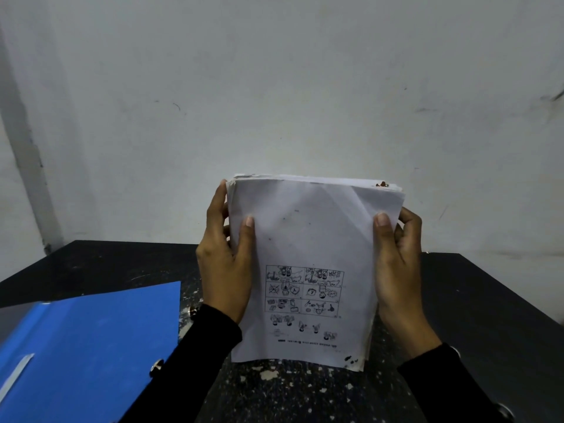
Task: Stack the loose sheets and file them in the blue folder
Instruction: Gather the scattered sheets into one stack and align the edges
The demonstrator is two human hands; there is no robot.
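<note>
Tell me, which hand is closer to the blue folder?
Left. The left hand grips the paper stack beside the blue folder; the right hand grips the stack's far edge.

We count two bare hands, left [224, 264] and right [396, 264], one upright stack of white printed paper sheets [308, 239], one flat blue plastic folder [88, 346], one black speckled table [488, 300].

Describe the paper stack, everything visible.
The paper stack is a thick sheaf of white sheets held upright, its bottom edge on or just above the speckled black table. The front sheet is creased, with a printed grid of small cartoon panels and a line of text, all upside down. Dark stains mark its bottom right corner; a reddish spot sits at the top right edge. The top edges are slightly uneven. The left hand and right hand grip its sides, thumbs on the front.
</note>
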